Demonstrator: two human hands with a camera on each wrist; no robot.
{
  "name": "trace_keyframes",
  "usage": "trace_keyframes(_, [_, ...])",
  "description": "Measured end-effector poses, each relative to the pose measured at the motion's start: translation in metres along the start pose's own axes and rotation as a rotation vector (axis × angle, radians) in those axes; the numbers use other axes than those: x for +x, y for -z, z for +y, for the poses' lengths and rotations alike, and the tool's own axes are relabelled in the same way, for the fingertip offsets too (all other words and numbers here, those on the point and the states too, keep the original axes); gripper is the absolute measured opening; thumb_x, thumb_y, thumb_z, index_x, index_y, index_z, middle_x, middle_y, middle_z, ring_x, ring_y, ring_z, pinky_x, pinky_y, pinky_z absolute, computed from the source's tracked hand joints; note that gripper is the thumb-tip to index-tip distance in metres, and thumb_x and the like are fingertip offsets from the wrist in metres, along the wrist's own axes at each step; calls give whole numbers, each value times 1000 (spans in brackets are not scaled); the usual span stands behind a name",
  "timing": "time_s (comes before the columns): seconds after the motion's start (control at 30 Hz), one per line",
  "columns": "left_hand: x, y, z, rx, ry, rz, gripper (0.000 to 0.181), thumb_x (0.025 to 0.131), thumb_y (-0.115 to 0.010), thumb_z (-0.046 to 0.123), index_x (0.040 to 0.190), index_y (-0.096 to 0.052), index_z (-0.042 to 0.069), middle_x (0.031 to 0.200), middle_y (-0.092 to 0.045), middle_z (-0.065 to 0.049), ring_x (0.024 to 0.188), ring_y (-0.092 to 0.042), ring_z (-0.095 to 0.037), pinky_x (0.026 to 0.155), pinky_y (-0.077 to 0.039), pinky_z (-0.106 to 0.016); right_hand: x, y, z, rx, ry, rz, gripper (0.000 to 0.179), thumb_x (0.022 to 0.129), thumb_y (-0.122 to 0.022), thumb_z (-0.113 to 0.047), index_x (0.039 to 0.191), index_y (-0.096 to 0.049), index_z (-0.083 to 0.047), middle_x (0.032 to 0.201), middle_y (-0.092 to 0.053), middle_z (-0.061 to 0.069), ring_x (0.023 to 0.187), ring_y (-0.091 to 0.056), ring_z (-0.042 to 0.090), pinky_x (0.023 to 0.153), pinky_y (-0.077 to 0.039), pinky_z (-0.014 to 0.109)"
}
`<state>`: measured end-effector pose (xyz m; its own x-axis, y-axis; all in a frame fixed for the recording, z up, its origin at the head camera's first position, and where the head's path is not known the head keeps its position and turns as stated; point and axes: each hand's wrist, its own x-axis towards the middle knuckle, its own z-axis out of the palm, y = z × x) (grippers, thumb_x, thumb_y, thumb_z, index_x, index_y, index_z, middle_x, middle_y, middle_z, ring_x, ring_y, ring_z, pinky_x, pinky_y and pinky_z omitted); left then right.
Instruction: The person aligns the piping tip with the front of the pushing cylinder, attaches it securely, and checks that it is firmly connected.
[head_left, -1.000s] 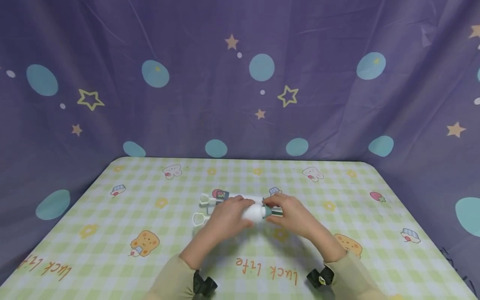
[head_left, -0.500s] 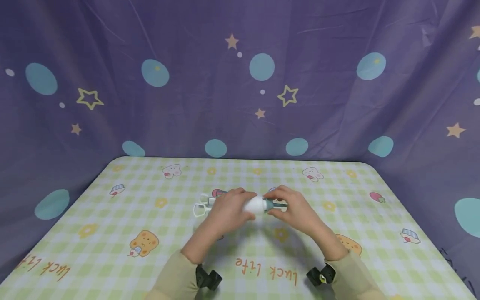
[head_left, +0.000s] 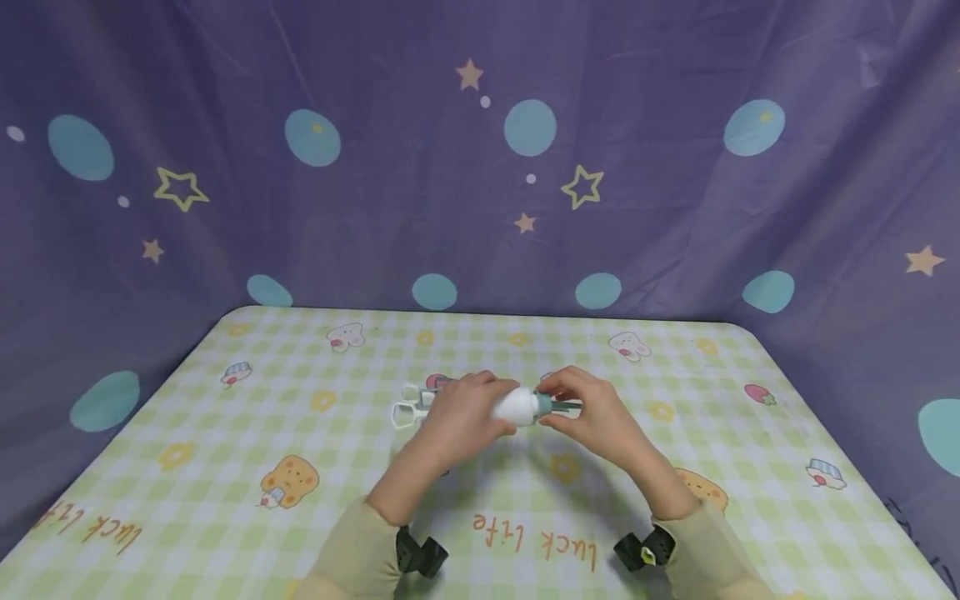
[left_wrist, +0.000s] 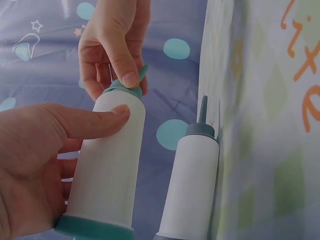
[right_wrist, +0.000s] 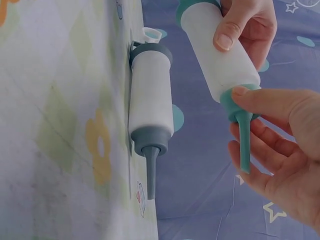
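A large plastic syringe [head_left: 516, 407] with a white barrel, teal end collar and long teal nozzle [right_wrist: 244, 140] is held sideways above the table. My left hand [head_left: 467, 417] grips its barrel, thumb along the near side in the left wrist view. With thumb and fingers, my right hand [head_left: 600, 417] pinches the teal nozzle cap [left_wrist: 122, 89] at the barrel's end. A second syringe [right_wrist: 151, 95], white with a grey-blue collar and nozzle, lies on the table beyond; in the head view the hands and first syringe mostly hide it. Pale loop handles [head_left: 405, 415] show left of my left hand.
A green-and-white checked tablecloth [head_left: 300, 425] with printed cartoons and lettering covers the table. Behind it hangs a purple curtain [head_left: 420, 192] with stars and blue ovals. Each wrist carries a small black camera.
Both hands have raised the teal-ended syringe a little and shifted it slightly right, so it now covers most of the second syringe in the head view. Both grips stay on it.
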<state>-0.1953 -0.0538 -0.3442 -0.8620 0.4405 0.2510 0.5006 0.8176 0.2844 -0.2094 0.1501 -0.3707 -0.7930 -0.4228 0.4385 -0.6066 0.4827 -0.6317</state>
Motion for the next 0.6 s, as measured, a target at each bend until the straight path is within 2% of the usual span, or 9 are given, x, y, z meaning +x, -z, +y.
trace_keyframes(0.33, [-2, 0, -1, 41, -61, 33, 50, 70, -77, 28, 116, -62, 16, 100, -64, -2, 83, -59, -19, 71, -47, -33, -3, 0, 3, 33, -30, -33, 31, 75, -74, -21, 105, -65, -17, 100, -61, -6, 88, -64, 12, 78, -52, 26])
trace_keyframes(0.6, [-2, 1, -2, 58, -73, 40, 50, 70, -77, 28, 117, -62, 17, 102, -64, -2, 86, -59, -19, 74, -47, -33, -3, 1, 1, 49, -75, -74, 29, 84, -64, -29, 109, -64, -16, 103, -63, -2, 89, -64, 12, 80, -51, 32])
